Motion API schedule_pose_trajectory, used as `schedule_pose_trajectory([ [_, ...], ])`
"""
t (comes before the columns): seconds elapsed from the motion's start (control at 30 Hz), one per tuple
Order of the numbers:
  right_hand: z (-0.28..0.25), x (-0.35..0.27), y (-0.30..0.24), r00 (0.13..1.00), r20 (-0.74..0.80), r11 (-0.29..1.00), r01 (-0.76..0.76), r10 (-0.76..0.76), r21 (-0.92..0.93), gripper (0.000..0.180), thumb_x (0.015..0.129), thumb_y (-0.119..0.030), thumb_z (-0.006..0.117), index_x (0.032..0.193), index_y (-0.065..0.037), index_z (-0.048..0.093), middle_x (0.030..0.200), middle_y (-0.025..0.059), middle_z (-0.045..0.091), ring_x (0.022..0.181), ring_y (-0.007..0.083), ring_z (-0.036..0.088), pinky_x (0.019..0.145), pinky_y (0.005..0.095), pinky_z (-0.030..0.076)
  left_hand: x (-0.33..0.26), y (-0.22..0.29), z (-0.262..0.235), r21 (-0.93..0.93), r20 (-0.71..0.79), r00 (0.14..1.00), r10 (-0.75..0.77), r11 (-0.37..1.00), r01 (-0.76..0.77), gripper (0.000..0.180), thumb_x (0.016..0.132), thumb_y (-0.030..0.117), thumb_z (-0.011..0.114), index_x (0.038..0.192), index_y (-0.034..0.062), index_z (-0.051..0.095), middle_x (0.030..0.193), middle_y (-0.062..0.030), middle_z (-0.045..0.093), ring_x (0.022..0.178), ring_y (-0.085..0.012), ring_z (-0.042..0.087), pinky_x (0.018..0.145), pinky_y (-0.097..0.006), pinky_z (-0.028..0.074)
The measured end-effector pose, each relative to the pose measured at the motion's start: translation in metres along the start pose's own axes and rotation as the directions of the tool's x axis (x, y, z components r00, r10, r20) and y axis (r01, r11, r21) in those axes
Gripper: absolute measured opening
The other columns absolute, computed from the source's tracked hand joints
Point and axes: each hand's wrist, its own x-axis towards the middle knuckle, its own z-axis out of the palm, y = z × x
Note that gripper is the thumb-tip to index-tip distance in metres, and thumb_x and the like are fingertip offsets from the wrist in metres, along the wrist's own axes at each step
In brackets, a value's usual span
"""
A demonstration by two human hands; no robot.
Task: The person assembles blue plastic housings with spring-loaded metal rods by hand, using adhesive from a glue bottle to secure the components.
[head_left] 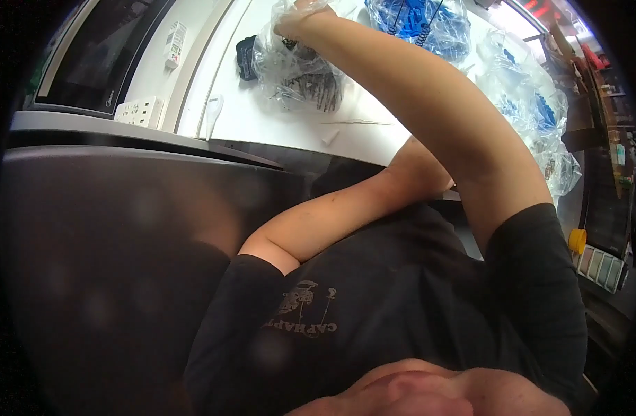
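Observation:
My right arm stretches across to the far left of the white table, where my right hand (303, 19) grips the top of a clear plastic bag (280, 62); the picture's upper edge cuts off part of the hand. Inside the bag lie many thin, dark pieces (310, 91), too blurred to name. A small black object (246, 58) rests against the bag's left side. My left forearm crosses in front of my body, and my left hand (423, 166) is at the table's near edge, partly covered by my right arm. Its fingers are hidden.
Clear bags of blue plastic parts (418, 28) lie at the back, with more bags (533, 111) along the right. Nearer are a white handled tool (213, 114) and a small white cone-shaped piece (330, 136). A white power strip (139, 111) and a dark-fronted appliance (100, 55) stand left.

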Motion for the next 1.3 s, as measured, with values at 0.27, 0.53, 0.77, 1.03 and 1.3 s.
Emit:
schedule_pose_trajectory([
  [0.27,-0.02,0.001,-0.063,0.999,-0.032,0.848,-0.044,0.031,-0.529,0.035,0.085,-0.015,0.076,0.12,-0.015,0.077,0.128,0.008,0.072,0.121,0.024,0.067,0.095,0.0342,0.056,-0.01,-0.016,0.0,0.221,-0.01,0.994,0.11,0.97,-0.105,0.022,0.087,0.02,0.067,0.103,0.0053,0.072,0.112,-0.0157,0.068,0.113,-0.0336,0.061,0.1,-0.05,0.044],
  [0.53,-0.008,0.057,0.025,0.947,-0.172,0.881,0.174,-0.272,-0.44,0.027,0.083,-0.012,0.077,0.11,-0.01,0.08,0.11,0.0132,0.077,0.102,0.0294,0.075,0.086,0.0389,0.06,0.006,0.007,0.0,0.04,-0.139,0.975,0.175,0.984,-0.171,0.021,0.079,0.009,0.071,0.099,0.002,0.07,0.105,-0.0158,0.068,0.106,-0.0378,0.061,0.096,-0.05,0.046],
  [0.77,-0.02,0.024,-0.02,0.979,-0.2,0.76,-0.104,-0.034,-0.641,0.018,0.087,-0.015,0.074,0.102,-0.011,0.081,0.106,0.0166,0.077,0.097,0.0284,0.075,0.081,0.042,0.06,-0.006,-0.015,-0.072,0.395,-0.472,0.864,0.178,0.918,0.026,0.026,0.082,0.007,0.074,0.106,0.0003,0.068,0.104,-0.0178,0.067,0.098,-0.0372,0.064,0.086,-0.045,0.053],
  [1.03,-0.042,0.078,0.0,0.983,-0.124,0.794,-0.184,0.137,-0.58,0.015,0.086,-0.011,0.071,0.094,-0.013,0.083,0.099,0.0119,0.079,0.09,0.027,0.075,0.077,0.04,0.06,0.024,-0.056,-0.15,0.618,-0.616,0.772,0.153,0.702,0.354,0.031,0.084,0.009,0.073,0.113,-0.0009,0.069,0.113,-0.0184,0.063,0.105,-0.0388,0.063,0.094,-0.043,0.052],
  [1.3,-0.034,0.067,0.025,0.823,-0.52,0.93,0.027,-0.228,-0.366,0.022,0.091,-0.015,0.062,0.098,-0.007,0.082,0.111,0.0196,0.075,0.1,0.0308,0.073,0.083,0.0362,0.058,0.007,-0.062,-0.167,0.574,-0.62,0.784,-0.006,0.678,0.459,0.017,0.085,0.006,0.07,0.101,0.001,0.075,0.094,-0.0146,0.069,0.093,-0.035,0.068,0.083,-0.043,0.056],
])
